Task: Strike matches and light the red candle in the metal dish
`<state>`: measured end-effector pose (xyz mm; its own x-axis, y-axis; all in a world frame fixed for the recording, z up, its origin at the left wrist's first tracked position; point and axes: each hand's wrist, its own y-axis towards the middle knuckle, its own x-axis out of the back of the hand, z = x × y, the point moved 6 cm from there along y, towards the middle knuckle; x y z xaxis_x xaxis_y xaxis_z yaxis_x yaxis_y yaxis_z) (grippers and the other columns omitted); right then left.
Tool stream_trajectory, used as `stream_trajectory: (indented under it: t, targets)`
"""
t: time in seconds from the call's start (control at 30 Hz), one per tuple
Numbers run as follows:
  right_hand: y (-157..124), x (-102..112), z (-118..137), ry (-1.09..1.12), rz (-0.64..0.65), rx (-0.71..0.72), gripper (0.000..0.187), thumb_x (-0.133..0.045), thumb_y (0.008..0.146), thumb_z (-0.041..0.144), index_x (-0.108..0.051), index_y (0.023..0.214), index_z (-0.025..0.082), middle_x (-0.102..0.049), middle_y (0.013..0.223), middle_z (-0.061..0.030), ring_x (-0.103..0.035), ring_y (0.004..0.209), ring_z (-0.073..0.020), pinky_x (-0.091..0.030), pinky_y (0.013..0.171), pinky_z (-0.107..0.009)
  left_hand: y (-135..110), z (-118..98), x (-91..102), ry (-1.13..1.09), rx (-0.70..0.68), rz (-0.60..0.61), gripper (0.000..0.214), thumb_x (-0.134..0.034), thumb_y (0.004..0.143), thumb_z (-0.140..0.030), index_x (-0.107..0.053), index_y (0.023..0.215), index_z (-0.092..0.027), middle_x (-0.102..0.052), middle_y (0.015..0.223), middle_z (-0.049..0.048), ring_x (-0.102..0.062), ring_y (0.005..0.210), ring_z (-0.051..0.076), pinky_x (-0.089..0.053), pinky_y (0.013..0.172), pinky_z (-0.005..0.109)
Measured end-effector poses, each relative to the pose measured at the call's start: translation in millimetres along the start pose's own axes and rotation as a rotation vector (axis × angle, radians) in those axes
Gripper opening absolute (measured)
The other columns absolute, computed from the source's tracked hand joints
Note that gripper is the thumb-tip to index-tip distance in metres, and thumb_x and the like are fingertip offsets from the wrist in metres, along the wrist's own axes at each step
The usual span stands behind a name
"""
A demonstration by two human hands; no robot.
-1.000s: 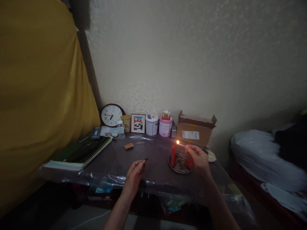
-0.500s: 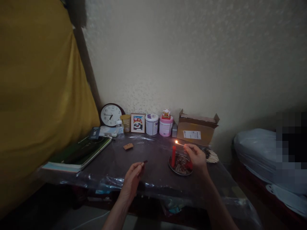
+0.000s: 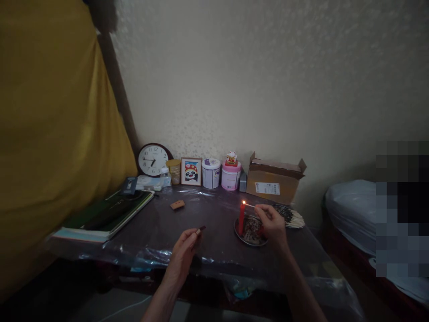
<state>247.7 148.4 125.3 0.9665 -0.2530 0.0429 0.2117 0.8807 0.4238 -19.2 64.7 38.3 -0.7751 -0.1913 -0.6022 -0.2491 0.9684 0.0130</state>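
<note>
My right hand pinches a lit match whose flame touches the top of an upright red candle. The candle stands in a small metal dish filled with dark bits on the plastic-covered dark table. Fingers of my left hand are closed on a small matchbox, held above the table's front part, left of the dish.
A pile of matchsticks lies right of the dish. Another matchbox lies mid-table. Along the wall stand a clock, a panda picture, tins and a cardboard box. Books at left; a yellow curtain; a plastic-covered bed.
My right hand has brought the burning match left and down, from above and to the right of the candle to its tip. The left hand has stayed almost still.
</note>
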Motion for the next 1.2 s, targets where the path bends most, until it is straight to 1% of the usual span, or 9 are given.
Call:
stream_trajectory:
  t: [0.07, 0.17, 0.27, 0.4, 0.5, 0.6, 0.77, 0.97, 1.2]
  targets:
    - [-0.2, -0.4, 0.2, -0.025, -0.003, 0.015, 0.03, -0.067, 0.065, 0.047, -0.066, 0.074, 0.019, -0.067, 0.071, -0.0041, -0.061, 0.068, -0.0204, -0.048, 0.063, -0.031, 0.3, 0.8, 0.6, 0.008, 0.01, -0.011, 0.02, -0.069, 0.066, -0.034, -0.066, 0.078, -0.018, -0.068, 0.09, 0.0059, -0.06, 0.088, 0.019, -0.041, 0.085, 0.031]
    - [0.0, -0.7, -0.9, -0.039, -0.014, 0.018, 0.029, -0.065, 0.066, 0.047, -0.066, 0.075, 0.019, -0.067, 0.073, -0.0049, -0.061, 0.07, -0.0209, -0.048, 0.064, -0.03, -0.2, 0.4, -0.1, 0.014, 0.012, -0.007, 0.022, -0.07, 0.065, -0.035, -0.066, 0.078, -0.017, -0.067, 0.085, 0.0058, -0.06, 0.086, 0.02, -0.042, 0.085, 0.032]
    - [0.5, -1.3, -1.9, -0.043, -0.021, 0.018, 0.028, -0.064, 0.067, 0.046, -0.065, 0.076, 0.019, -0.067, 0.072, -0.0044, -0.061, 0.069, -0.0205, -0.048, 0.064, -0.03, -1.1, -0.6, -0.7, 0.006, 0.004, -0.004, 0.021, -0.069, 0.066, -0.034, -0.066, 0.077, -0.017, -0.066, 0.08, 0.0039, -0.06, 0.085, 0.018, -0.042, 0.085, 0.031]
    - [0.2, -2.3, -0.9, -0.057, -0.02, 0.034, 0.026, -0.064, 0.068, 0.044, -0.065, 0.076, 0.019, -0.067, 0.074, -0.0048, -0.061, 0.07, -0.0206, -0.048, 0.065, -0.031, -2.6, -1.2, -2.3, 0.019, 0.011, 0.009, 0.02, -0.068, 0.068, -0.034, -0.066, 0.08, -0.018, -0.067, 0.086, 0.0048, -0.06, 0.086, 0.018, -0.042, 0.084, 0.03]
    - [0.0, -2.4, -0.9, -0.073, -0.027, 0.048, 0.027, -0.064, 0.067, 0.045, -0.065, 0.076, 0.019, -0.068, 0.075, -0.0047, -0.061, 0.07, -0.0206, -0.048, 0.065, -0.031, -2.9, -1.8, -2.3, 0.021, 0.015, 0.0, 0.022, -0.069, 0.066, -0.035, -0.067, 0.079, -0.018, -0.068, 0.089, 0.0056, -0.06, 0.088, 0.019, -0.042, 0.084, 0.031]
    - [0.9, -3.1, -3.1, -0.079, -0.029, 0.054, 0.028, -0.063, 0.068, 0.046, -0.065, 0.075, 0.019, -0.067, 0.074, -0.0046, -0.06, 0.069, -0.0203, -0.048, 0.065, -0.031, -2.3, -1.9, -1.8, 0.012, 0.011, -0.001, 0.023, -0.07, 0.065, -0.036, -0.067, 0.079, -0.018, -0.069, 0.087, 0.0048, -0.06, 0.087, 0.018, -0.042, 0.084, 0.031]
    - [2.8, -4.6, -7.9, -0.082, -0.028, 0.05, 0.027, -0.063, 0.068, 0.045, -0.065, 0.076, 0.019, -0.067, 0.075, -0.0044, -0.06, 0.07, -0.0201, -0.047, 0.066, -0.031, -1.2, -0.2, -0.8, -0.01, 0.013, 0.018, 0.019, -0.069, 0.067, -0.034, -0.066, 0.078, -0.018, -0.067, 0.081, 0.0031, -0.06, 0.085, 0.018, -0.041, 0.085, 0.031]
    - [2.6, -5.8, -10.2, -0.085, -0.016, 0.04, 0.028, -0.063, 0.069, 0.046, -0.065, 0.077, 0.019, -0.067, 0.075, -0.0044, -0.06, 0.07, -0.0201, -0.047, 0.065, -0.03, 0.2, 1.7, 1.4, 0.004, 0.018, 0.018, 0.018, -0.066, 0.07, -0.032, -0.066, 0.08, -0.018, -0.067, 0.089, 0.0054, -0.059, 0.088, 0.018, -0.041, 0.084, 0.031]
    - [1.1, -7.0, -6.8, -0.096, -0.01, 0.034, 0.025, -0.062, 0.071, 0.043, -0.064, 0.077, 0.019, -0.066, 0.075, -0.0041, -0.06, 0.071, -0.0199, -0.047, 0.066, -0.03, -1.4, -0.1, 0.0, -0.008, 0.021, 0.027, 0.016, -0.066, 0.071, -0.032, -0.066, 0.08, -0.019, -0.066, 0.085, 0.0034, -0.058, 0.088, 0.017, -0.04, 0.087, 0.03]
